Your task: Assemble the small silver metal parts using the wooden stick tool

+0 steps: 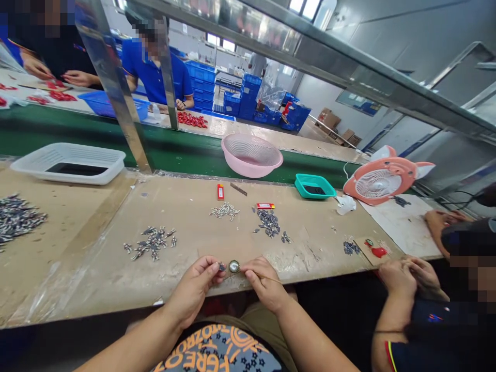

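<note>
At the table's near edge, my left hand (202,275) pinches a small dark grey piece (222,267) between thumb and fingers. My right hand (265,281) is closed on a thin wooden stick (271,279), its tip pointing left. Between the two hands lies a bottle cap (234,266), open side up, with something pale and shiny inside. Beyond my left hand is a loose pile of dark and silvery pieces (154,242). A heap of dark grey pieces (268,222) lies past my right hand, and a pile of small pale pieces (225,211) sits between them, farther back.
Two red boxes (220,192) and a flat metal blade (238,189) lie farther back. Behind them are a pink basket (251,168), a green tray (314,192), a white tray (73,175) and a pig-shaped fan (382,181). A co-worker's hands (403,276) are close on the right.
</note>
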Demonstrator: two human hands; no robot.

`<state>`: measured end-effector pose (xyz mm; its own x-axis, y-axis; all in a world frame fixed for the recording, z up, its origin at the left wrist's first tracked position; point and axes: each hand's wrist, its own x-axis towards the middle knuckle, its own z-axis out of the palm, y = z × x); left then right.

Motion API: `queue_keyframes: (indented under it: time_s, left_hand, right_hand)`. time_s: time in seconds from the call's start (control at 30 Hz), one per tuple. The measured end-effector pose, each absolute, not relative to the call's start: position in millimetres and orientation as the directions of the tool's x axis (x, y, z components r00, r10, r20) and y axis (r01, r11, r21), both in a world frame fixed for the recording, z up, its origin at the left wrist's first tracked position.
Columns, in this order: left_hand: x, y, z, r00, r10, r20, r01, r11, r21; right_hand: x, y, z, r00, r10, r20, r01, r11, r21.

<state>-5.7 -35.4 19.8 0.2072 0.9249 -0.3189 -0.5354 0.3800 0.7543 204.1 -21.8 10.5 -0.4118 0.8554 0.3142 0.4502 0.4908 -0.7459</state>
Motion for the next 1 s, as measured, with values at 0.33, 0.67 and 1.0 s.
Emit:
queue_keyframes:
  time_s: [0.33,0.67,1.0]
  left_hand:
    - [-4,-34,17,0.220,0.920,-0.324,-0.521,0.391,0.759]
    - [-6,-34,17,0.241,0.914,-0.326,-0.510,0.405,0.759]
    - [-7,-33,17,0.253,0.914,-0.316,-0.543,0.405,0.735]
  right_hand:
    - [195,-24,15,-0.327,0.904,0.277,0.339,0.386,-0.858]
    - [169,-27,42,-0.285,0.895,0.343,0.124,0.389,-0.913]
    - [167,-25,45,-0.348,0.861,0.371,0.244,0.465,-0.851]
